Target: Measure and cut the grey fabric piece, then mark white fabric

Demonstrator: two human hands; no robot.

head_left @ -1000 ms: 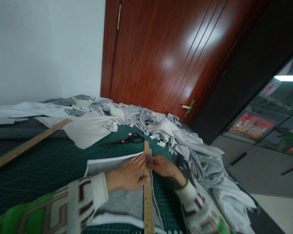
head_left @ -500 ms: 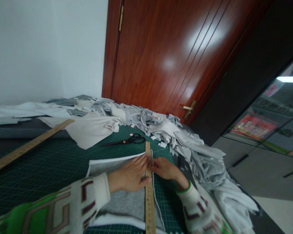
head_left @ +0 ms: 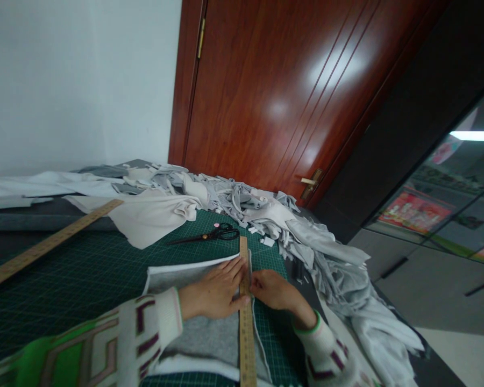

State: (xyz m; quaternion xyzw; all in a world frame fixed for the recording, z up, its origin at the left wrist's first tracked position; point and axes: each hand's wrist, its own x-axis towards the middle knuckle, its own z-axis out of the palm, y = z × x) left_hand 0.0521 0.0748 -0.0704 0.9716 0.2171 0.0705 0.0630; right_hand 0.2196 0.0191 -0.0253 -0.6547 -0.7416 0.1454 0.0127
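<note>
A grey piece of fabric (head_left: 221, 338) with pale edges lies on the green cutting mat (head_left: 84, 285). Across its right side runs a wooden ruler (head_left: 247, 328), pointing away from me. My left hand (head_left: 215, 288) rests flat over the fabric, with fingertips and thumb pressing on the ruler. My right hand (head_left: 275, 288) is at the ruler's right edge, over the strip of fabric beyond it. Its fingers are pinched together, and what they hold, if anything, is hidden. Black-handled scissors (head_left: 221, 231) lie past the ruler's far end.
A second wooden ruler (head_left: 56, 241) lies diagonally at the left. Beside it is a cream cloth (head_left: 149, 220). A heap of grey and white scraps (head_left: 266, 207) runs along the back and down the right side. Behind stand a brown door (head_left: 258, 97) and a dark cabinet (head_left: 387, 129).
My right hand has slid a little toward me along the ruler's right edge. My left hand keeps its place on the ruler and fabric. The view has tilted very slightly.
</note>
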